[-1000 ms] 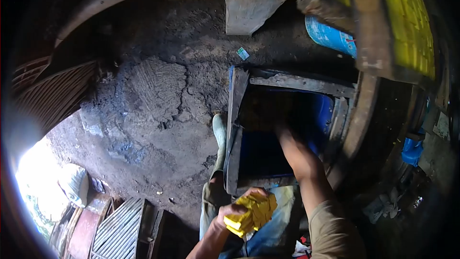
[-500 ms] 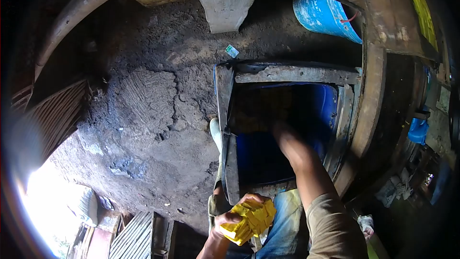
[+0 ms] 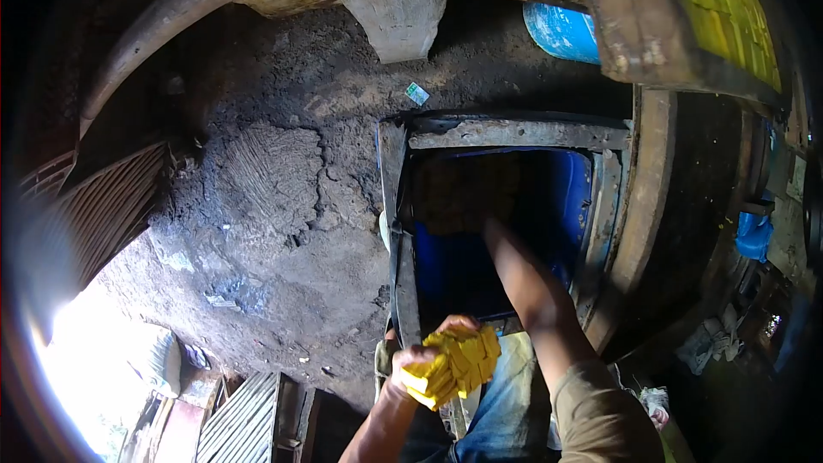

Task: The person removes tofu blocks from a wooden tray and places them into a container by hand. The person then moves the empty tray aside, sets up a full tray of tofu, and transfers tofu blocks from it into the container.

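My left hand (image 3: 417, 358) is wrapped round a bundle of yellow folded packets (image 3: 463, 366), held over the near edge of a wood-framed blue bin (image 3: 585, 206). My right arm reaches down into this bin, and its hand (image 3: 497, 238) fades into shadow, so its fingers and anything in them are hidden. Inside the bin, dim yellow-brown rows (image 3: 471, 189) lie toward the far side. At the upper right, similar yellow pieces (image 3: 729, 13) are packed close together behind a wooden board.
Weathered wooden beams (image 3: 523, 134) frame the bin's opening. A light-blue container (image 3: 561, 32) stands on the dirt floor (image 3: 283, 231) beyond it. A small green-and-white packet (image 3: 417, 93) lies nearby. Slatted wood (image 3: 116, 206) is at the left, and a white sack (image 3: 160, 360) at the lower left.
The view has shifted, and more of the yellow pieces at the upper right show. My left hand with its bundle is slightly higher in view. My right arm stays inside the bin.
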A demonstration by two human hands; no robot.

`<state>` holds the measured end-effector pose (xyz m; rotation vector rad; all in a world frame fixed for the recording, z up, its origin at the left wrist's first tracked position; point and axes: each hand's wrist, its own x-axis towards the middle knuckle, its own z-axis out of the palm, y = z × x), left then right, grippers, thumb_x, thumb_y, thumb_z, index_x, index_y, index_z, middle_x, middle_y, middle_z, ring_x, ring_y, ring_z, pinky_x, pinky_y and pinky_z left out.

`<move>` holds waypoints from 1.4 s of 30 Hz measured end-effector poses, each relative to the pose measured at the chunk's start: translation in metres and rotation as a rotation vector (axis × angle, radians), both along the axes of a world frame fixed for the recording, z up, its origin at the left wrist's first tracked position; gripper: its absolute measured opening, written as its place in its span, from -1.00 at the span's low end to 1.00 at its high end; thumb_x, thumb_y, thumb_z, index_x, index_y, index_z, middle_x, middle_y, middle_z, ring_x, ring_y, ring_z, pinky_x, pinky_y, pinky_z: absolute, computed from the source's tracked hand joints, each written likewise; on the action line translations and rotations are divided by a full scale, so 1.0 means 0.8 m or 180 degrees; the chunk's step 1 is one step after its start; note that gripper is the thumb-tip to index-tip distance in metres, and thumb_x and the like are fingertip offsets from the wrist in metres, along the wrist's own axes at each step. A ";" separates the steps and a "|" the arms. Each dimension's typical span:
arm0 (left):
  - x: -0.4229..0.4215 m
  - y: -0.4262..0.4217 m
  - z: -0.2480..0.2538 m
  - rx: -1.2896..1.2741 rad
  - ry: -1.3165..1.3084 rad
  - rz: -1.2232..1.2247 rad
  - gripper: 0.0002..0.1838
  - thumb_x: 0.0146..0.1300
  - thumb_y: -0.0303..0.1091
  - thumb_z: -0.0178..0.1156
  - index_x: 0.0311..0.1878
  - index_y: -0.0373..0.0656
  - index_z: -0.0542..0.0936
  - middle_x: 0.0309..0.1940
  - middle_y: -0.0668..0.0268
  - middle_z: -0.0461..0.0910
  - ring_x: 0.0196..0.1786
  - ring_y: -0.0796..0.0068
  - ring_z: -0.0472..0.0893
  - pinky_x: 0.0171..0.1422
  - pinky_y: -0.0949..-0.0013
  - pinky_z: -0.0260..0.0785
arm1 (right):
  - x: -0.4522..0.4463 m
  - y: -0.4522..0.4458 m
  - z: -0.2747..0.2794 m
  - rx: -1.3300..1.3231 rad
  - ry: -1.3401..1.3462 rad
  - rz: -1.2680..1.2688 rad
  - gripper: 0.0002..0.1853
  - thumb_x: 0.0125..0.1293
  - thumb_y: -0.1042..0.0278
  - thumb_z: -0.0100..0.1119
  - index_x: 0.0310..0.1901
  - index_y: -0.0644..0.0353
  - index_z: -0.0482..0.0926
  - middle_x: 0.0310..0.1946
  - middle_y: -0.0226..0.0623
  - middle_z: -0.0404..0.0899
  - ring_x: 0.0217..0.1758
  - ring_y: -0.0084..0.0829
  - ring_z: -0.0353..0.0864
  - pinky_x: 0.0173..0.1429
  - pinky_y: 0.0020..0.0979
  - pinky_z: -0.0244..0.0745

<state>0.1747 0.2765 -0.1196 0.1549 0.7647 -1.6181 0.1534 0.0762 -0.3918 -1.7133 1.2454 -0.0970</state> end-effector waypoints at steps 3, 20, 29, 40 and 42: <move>0.006 -0.015 -0.012 -0.0172 0.0026 0.0125 -0.22 -0.07 -0.03 0.27 0.24 -0.13 0.29 0.11 -0.09 0.37 0.14 -0.13 0.46 0.17 -0.19 0.40 | -0.023 -0.006 0.094 0.0721 -0.0954 -0.0879 -0.65 0.26 0.48 0.13 0.09 0.31 0.48 -0.05 -0.19 0.57 -0.01 -0.36 0.56 0.13 -0.32 0.48; -0.022 -0.055 -0.044 0.1060 0.0725 -0.0075 -0.49 0.30 0.15 -0.03 0.06 -0.05 0.53 -0.10 0.21 0.62 -0.09 0.16 0.64 0.02 -0.03 0.51 | -0.051 -0.017 0.374 0.1180 -0.1296 0.2339 -0.47 -0.05 0.34 0.42 0.05 0.10 0.55 0.06 -0.13 0.46 0.14 -0.23 0.50 0.22 -0.23 0.42; 0.006 -0.020 -0.002 0.0308 -0.0260 -0.0369 -0.48 0.22 0.02 0.01 0.15 -0.11 0.41 0.07 0.10 0.45 0.08 0.10 0.54 0.07 -0.05 0.48 | -0.008 -0.011 0.055 -0.0074 0.0248 -0.0502 -0.70 0.22 0.43 0.22 0.00 0.23 0.52 -0.11 -0.25 0.60 -0.03 -0.38 0.58 0.11 -0.34 0.44; 0.014 0.022 -0.009 0.0292 -0.0503 -0.0471 -0.41 0.12 -0.08 0.05 0.19 -0.20 0.38 0.16 0.04 0.40 0.15 0.04 0.50 0.20 -0.06 0.42 | 0.022 0.021 -0.010 -0.0368 0.1106 0.0087 -0.72 0.27 0.42 0.17 0.01 0.23 0.52 -0.10 -0.24 0.59 -0.01 -0.39 0.56 0.15 -0.37 0.42; 0.014 0.023 -0.007 0.0383 -0.0448 -0.0503 -0.41 0.11 -0.08 0.06 0.18 -0.20 0.38 0.16 0.03 0.41 0.13 0.04 0.51 0.20 -0.03 0.42 | 0.023 0.023 -0.010 -0.0356 0.1134 0.0112 -0.72 0.28 0.42 0.16 0.02 0.24 0.51 -0.10 -0.24 0.59 0.00 -0.40 0.56 0.15 -0.37 0.41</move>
